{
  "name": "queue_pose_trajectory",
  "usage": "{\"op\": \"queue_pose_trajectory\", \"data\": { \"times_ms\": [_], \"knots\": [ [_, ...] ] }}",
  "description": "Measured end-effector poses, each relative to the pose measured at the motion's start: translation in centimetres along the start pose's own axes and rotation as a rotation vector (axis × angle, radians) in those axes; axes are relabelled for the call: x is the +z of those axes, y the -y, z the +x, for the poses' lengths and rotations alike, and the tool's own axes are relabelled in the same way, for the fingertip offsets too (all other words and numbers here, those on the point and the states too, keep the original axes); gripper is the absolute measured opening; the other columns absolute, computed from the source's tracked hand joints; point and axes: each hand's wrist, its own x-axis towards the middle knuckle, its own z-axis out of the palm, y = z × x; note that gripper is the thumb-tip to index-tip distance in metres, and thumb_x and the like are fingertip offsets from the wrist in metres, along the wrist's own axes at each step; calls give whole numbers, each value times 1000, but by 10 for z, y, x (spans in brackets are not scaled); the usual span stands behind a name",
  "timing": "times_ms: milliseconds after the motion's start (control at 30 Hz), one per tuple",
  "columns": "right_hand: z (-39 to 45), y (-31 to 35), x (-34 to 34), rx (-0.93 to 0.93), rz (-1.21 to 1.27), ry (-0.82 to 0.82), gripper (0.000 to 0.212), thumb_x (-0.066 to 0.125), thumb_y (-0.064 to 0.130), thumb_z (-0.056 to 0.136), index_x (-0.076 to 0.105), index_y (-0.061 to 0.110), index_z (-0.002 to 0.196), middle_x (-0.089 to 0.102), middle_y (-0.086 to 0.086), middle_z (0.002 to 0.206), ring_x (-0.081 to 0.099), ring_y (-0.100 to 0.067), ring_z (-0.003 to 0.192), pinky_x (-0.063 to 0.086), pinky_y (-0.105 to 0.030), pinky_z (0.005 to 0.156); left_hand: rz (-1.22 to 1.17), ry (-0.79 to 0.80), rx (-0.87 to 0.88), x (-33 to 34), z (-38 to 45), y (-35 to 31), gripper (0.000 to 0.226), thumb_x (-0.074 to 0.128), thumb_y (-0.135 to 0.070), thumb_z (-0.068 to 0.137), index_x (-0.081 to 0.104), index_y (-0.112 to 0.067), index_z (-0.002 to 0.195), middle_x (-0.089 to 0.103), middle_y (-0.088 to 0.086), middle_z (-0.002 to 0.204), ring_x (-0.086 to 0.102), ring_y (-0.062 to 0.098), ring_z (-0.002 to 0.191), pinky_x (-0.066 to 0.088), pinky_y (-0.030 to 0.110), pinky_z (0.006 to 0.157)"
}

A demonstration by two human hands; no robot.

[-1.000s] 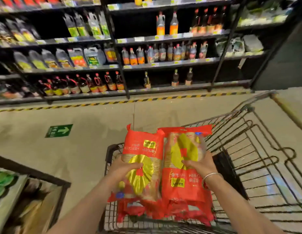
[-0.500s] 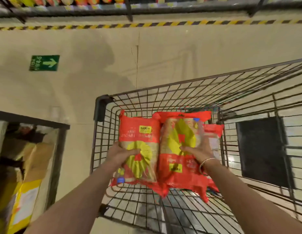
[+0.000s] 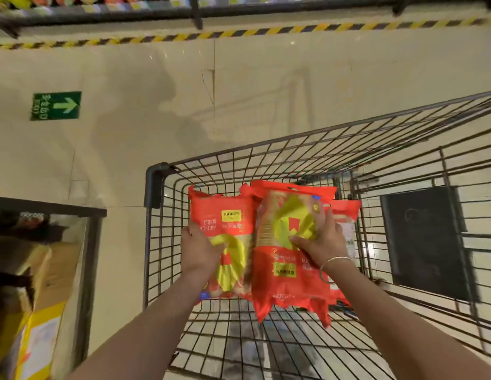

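Two red packs with yellow prints are held side by side inside a black wire shopping cart (image 3: 154,187). My left hand (image 3: 197,249) grips the left red pack (image 3: 228,215) at its left edge, thumb across its front. My right hand (image 3: 319,245), with a bangle on the wrist, grips the right red pack (image 3: 288,283) from the right, thumb on its yellow print. More red packs (image 3: 347,215) show behind the right one. Both front packs hang low inside the cart, near its left wall.
A dark panel (image 3: 425,242) lies in the cart's right half. A black-framed shelf with yellow boxes (image 3: 38,297) stands at the left. On the beige floor are a green arrow sign (image 3: 56,105) and a yellow-black striped line (image 3: 239,32) before the far shelving.
My view tilted down from the bottle shelves to the cart. Both hands lowered the packs from above the cart's rim deeper into its basket.
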Motion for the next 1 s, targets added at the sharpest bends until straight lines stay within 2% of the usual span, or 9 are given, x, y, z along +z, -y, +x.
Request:
{"op": "queue_pose_trajectory", "data": {
  "times_ms": [100,200,367,500,667,767,867,933,1000],
  "knots": [
    [-21,14,-30,-62,-151,-86,85,68,55,76,34,25,147,41,-9,148,35,-31,135,32,-46,110,193,-65,288,-25,-24,-33,66,70,-32,82,42,-8,137,42,15,142,45,33,128,47,43,98],
    [-50,33,-72,-131,-272,-247,64,59,56,80,51,27,136,48,-5,144,38,-29,135,30,-53,110,268,-174,613,-60,-48,-77,57,66,-33,85,51,-8,134,48,14,141,46,32,130,43,42,103],
    [-106,45,-149,-134,-274,-516,53,65,49,81,60,24,128,53,-5,139,38,-29,136,24,-59,112,391,-269,950,-96,-101,-167,59,63,-41,80,55,-14,132,54,13,136,48,34,126,41,45,106],
    [-168,29,-212,-61,-258,-723,56,59,54,84,55,28,134,49,-1,144,34,-27,140,22,-52,114,411,-238,1164,-88,-168,-239,58,64,-41,80,55,-17,133,52,10,139,44,32,129,39,46,107],
    [-274,-44,-275,62,-217,-1095,48,59,48,81,65,22,121,63,-8,129,54,-34,122,41,-51,103,418,-121,1472,-37,-292,-300,60,55,-46,88,43,-23,142,39,3,151,32,27,138,31,41,113],
    [-362,-110,-293,200,-167,-1324,50,51,50,80,68,19,116,66,-9,123,59,-35,117,47,-50,97,374,-48,1737,11,-386,-312,58,52,-49,85,54,-17,134,49,9,143,41,31,133,37,46,110],
    [-465,-182,-288,396,-130,-1494,52,50,51,80,69,17,114,67,-9,120,60,-34,113,50,-46,93,294,39,2014,69,-494,-303,62,44,-50,79,61,-13,126,59,13,130,53,35,122,42,49,105],
    [-540,-232,-272,567,-173,-1550,53,49,52,80,69,15,112,69,-10,115,63,-33,106,50,-42,87,277,151,2140,105,-574,-278,58,51,-46,79,61,-14,126,59,12,130,53,35,121,42,48,105],
    [-614,-276,-247,749,-176,-1560,55,46,52,79,69,14,112,69,-11,113,63,-34,104,50,-43,88,293,300,2227,139,-647,-240,57,56,-44,81,57,-16,130,55,10,134,50,33,124,41,47,105]
  ]
}}
